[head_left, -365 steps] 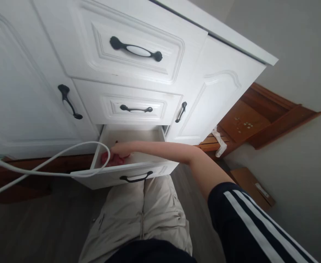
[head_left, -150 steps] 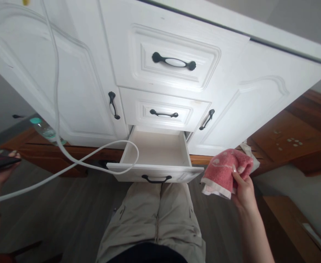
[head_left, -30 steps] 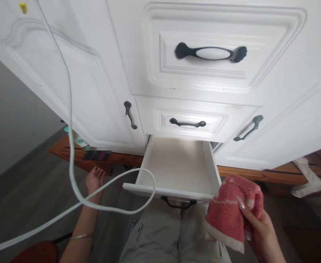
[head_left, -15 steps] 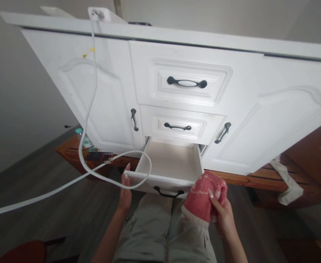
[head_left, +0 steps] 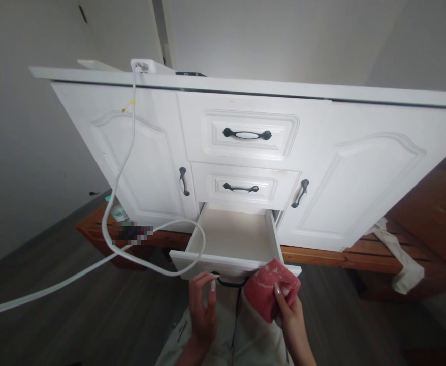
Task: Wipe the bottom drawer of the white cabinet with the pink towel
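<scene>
The right hand grips a bunched pink towel just before the open bottom drawer, its long axis slanting up toward the drawer's right corner. The left hand hovers with fingers loosely curled, empty, at the drawer's black handle.

A white cabinet is standing against pale grey walls, daylight washing over it. Dark wood-look flooring is stretching below, and what looks like a wooden pallet is sitting underneath.

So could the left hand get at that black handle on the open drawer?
Probably yes. The left hand is right at the drawer front, fingers curled beside the handle. Nothing lies between them; the white cable loops further left, and the right hand holds the towel off to the side.
</scene>
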Demonstrator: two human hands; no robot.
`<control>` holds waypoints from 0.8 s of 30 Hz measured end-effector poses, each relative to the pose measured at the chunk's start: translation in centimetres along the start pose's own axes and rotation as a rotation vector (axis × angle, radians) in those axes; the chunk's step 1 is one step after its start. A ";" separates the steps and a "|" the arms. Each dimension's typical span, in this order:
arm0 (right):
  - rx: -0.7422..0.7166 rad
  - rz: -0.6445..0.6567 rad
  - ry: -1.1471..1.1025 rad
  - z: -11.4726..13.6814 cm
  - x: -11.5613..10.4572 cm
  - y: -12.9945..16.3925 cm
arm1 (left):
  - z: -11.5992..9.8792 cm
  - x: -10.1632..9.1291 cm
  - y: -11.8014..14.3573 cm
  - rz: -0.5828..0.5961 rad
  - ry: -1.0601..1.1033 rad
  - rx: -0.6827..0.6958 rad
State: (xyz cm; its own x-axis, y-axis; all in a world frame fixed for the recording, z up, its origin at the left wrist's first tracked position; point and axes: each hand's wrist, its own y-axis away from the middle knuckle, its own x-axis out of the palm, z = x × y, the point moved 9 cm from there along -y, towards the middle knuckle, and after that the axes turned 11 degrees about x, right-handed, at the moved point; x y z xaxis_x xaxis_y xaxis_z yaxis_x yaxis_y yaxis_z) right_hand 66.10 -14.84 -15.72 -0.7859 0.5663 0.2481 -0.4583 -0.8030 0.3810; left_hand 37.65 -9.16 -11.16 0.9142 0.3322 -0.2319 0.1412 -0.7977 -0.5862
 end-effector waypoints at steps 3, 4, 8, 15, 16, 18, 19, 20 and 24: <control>0.021 -0.008 -0.046 -0.7 -0.7 -0.1 | 0.2 3.9 0.2 0.300 0.056 0.055; 0.031 -0.007 -0.063 -0.9 -0.9 0.0 | 0.4 4.7 -0.1 0.349 0.051 0.082; 0.119 -0.022 -0.196 -2.0 -1.6 0.9 | 0.6 6.4 -1.9 0.404 0.003 0.187; 0.386 -0.025 -0.449 -5.5 -1.8 1.9 | 1.9 10.2 -6.5 0.494 -0.047 0.276; 0.416 -0.010 -0.470 -6.0 -1.7 1.9 | 2.3 10.8 -7.4 0.498 -0.059 0.282; 0.443 -0.006 -0.505 -6.7 -1.4 1.8 | 3.2 12.2 -9.0 0.506 -0.086 0.301; 0.447 -0.013 -0.521 -6.9 -1.4 1.8 | 3.6 12.9 -9.8 0.505 -0.098 0.311; 0.450 -0.022 -0.535 -7.1 -1.2 1.7 | 3.9 13.6 -10.5 0.507 -0.107 0.322; 0.440 -0.010 -0.542 -7.5 -0.4 1.1 | 5.0 15.8 -13.1 0.514 -0.128 0.348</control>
State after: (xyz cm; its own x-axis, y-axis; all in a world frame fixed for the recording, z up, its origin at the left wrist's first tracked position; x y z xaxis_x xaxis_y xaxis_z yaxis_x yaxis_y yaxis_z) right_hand 62.78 -17.39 -22.09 -0.4123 0.6780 0.6086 -0.1635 -0.7122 0.6827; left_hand 48.33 9.07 -11.02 0.7770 0.0251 -0.6290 -0.4549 -0.6683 -0.5886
